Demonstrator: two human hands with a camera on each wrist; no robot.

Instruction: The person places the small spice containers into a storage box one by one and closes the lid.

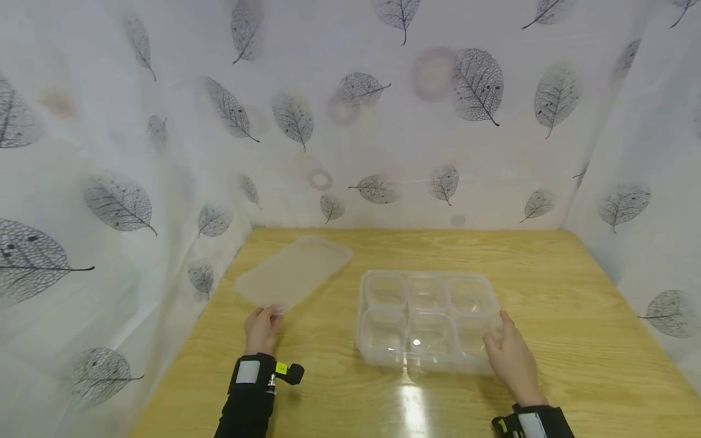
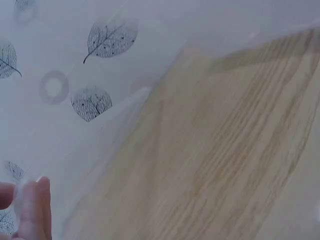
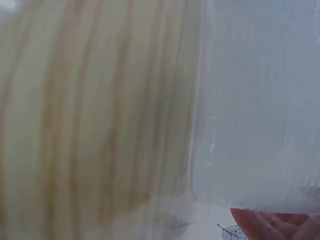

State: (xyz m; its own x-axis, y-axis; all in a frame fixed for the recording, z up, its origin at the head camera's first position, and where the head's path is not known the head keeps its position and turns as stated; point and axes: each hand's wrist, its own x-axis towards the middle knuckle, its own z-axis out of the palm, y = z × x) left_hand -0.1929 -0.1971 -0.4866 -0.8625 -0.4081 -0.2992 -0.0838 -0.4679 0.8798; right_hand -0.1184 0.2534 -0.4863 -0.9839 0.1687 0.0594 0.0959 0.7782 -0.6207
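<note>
In the head view a translucent rectangular lid (image 1: 298, 267) lies at a slant at the table's left. My left hand (image 1: 263, 330) pinches its near corner between thumb and fingers; the left wrist view shows those fingers (image 2: 36, 207) at the lower left. Right of centre is a clear plastic box (image 1: 429, 360) with several compartments and nothing visible inside. My right hand (image 1: 513, 359) grips its right end, thumb at the near rim. In the right wrist view the box wall (image 3: 255, 110) fills the right side, with part of the right hand (image 3: 272, 225) below it.
The wooden table (image 1: 323, 377) extends under both things, with a bright reflection at its front. A pale leaf-printed curtain (image 1: 350, 140) hangs behind the table and along its left and right sides.
</note>
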